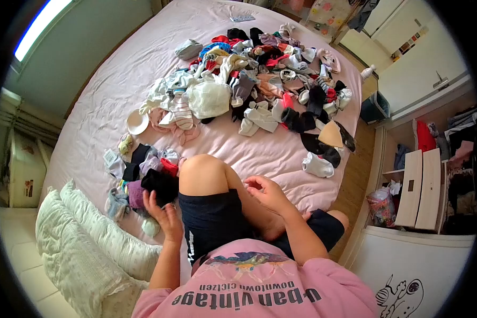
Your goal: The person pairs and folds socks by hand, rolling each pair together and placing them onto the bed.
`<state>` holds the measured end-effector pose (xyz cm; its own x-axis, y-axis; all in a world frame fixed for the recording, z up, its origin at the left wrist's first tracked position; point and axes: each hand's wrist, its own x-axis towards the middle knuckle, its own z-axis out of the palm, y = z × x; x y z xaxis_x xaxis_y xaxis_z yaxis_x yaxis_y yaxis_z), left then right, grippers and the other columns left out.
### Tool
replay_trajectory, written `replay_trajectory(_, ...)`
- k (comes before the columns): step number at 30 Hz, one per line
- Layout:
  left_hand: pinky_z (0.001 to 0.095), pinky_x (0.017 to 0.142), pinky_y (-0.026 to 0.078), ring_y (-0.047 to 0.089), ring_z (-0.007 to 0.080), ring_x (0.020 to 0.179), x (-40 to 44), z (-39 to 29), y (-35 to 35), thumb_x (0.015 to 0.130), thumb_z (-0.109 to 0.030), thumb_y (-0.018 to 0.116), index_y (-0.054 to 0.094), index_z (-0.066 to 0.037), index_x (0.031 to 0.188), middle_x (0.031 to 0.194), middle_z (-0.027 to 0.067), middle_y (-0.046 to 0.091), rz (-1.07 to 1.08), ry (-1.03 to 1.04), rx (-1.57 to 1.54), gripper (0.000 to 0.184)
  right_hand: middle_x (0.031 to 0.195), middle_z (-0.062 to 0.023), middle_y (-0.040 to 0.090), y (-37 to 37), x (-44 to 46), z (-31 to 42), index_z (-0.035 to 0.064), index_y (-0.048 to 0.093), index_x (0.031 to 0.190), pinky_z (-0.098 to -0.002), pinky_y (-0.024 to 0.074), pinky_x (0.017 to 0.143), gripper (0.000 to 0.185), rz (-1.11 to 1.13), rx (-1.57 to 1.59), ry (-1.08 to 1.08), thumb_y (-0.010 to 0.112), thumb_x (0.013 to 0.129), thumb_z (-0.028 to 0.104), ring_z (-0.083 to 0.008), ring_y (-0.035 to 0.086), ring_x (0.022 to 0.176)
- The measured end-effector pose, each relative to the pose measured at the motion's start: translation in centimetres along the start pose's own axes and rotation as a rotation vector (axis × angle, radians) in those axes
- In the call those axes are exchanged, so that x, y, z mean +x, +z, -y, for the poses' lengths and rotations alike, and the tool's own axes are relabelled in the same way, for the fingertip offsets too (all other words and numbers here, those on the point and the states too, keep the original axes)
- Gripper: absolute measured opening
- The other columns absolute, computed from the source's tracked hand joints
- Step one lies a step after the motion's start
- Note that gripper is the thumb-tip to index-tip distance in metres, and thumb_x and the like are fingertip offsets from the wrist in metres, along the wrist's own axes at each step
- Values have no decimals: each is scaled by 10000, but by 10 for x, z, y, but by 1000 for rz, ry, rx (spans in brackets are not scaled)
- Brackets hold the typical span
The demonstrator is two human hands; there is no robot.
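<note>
My left hand point(163, 214) is raised beside my bent knee, fingers apart, nothing in them. Right by its fingertips lies a small pile of rolled socks, among them a purple one point(136, 194) and a black one point(161, 183). Over my crossed leg hangs my right hand point(265, 193), its fingers loosely curled and apart, with no object visible in it. In front of me spreads a large heap of mixed socks and small garments point(259, 79). A white sock point(317, 165) lies at the heap's near right edge.
The heap rests on a pink bedsheet point(222, 142). White pillows point(82, 249) lie at lower left. A beige bra cup point(331, 134) and another pale round one point(138, 122) sit near the heap. On the right stand an open wardrobe with drawers point(418, 188) and a dark bin point(375, 107).
</note>
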<state>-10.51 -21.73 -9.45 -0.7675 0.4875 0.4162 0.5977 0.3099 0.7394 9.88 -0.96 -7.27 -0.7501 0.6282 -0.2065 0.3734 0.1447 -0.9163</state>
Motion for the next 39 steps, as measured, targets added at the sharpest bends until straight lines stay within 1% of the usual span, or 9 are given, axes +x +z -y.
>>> replay_trajectory(5, 391, 962, 267, 361, 340, 1138, 61, -94, 68, 774, -126, 513, 426, -14, 1140, 1238, 192, 368, 306, 324, -141, 393, 882, -86, 586, -13, 3, -9, 49, 568, 1001, -269, 446, 714, 207, -55, -12, -22, 556, 811, 131, -168, 562, 797)
replay_trajectory(11, 351, 868, 368, 444, 292, 1054, 89, -112, 225, 751, -94, 569, 536, -57, 1002, 1078, 140, 512, 614, 207, -617, 256, 863, -104, 585, -32, 1, -23, 52, 574, 1001, -269, 443, 693, 223, -108, -162, 0, 571, 802, 153, -183, 568, 772)
replay_trajectory(15, 286, 767, 427, 543, 205, 890, 93, -74, 283, 810, -122, 534, 562, -30, 968, 959, 82, 572, 780, -382, -980, 185, 891, -109, 596, -56, 3, -45, 53, 576, 998, -277, 446, 688, 238, -112, -171, 134, 582, 788, 166, -192, 576, 775)
replay_trajectory(16, 266, 706, 403, 513, 123, 876, 96, -64, 283, 803, -177, 566, 561, -73, 948, 931, 37, 575, 791, -704, -1068, 179, 899, -110, 597, -59, 5, -51, 52, 576, 996, -278, 447, 690, 240, -112, -157, 165, 583, 786, 167, -193, 577, 781)
replay_trajectory(20, 309, 717, 416, 512, 149, 819, 121, -32, 292, 801, -204, 552, 548, -93, 902, 858, 23, 558, 544, -1211, -1307, 150, 896, -107, 588, -70, 47, -53, 48, 577, 969, -289, 452, 712, 230, -56, -209, 123, 586, 780, 178, -207, 575, 803)
replay_trajectory(25, 321, 712, 418, 513, 161, 814, 129, -20, 300, 811, -194, 521, 523, -104, 942, 842, 17, 546, 431, -1345, -1305, 159, 1110, -106, 492, -66, 141, -12, 85, 578, 972, -376, 371, 879, 241, -122, -646, -280, 578, 741, 156, -289, 453, 1052)
replay_trajectory(31, 293, 649, 404, 503, 128, 787, 137, -3, 304, 795, -128, 470, 451, -113, 1071, 918, 31, 525, 408, -1196, -1355, 278, 1200, -95, 460, -44, 236, -29, 120, 580, 992, -434, 284, 958, 291, -61, -1009, -568, 604, 715, 206, -268, 369, 1162)
replay_trajectory(34, 314, 719, 378, 497, 133, 851, 147, 8, 313, 816, -133, 474, 440, -123, 1106, 970, 16, 523, 146, -1182, -1393, 293, 1196, -83, 471, -59, 240, -48, 125, 612, 979, -493, 215, 980, 318, 169, -1245, -235, 597, 702, 283, -265, 340, 1190)
replay_trajectory(39, 349, 860, 311, 472, 142, 985, 159, 7, 305, 848, -147, 466, 430, -120, 1141, 1088, 5, 509, 7, -1166, -1419, 296, 1144, -72, 507, -101, 236, -93, 111, 653, 921, -499, 144, 1003, 398, 6, -1452, 145, 589, 660, 404, -261, 369, 1150)
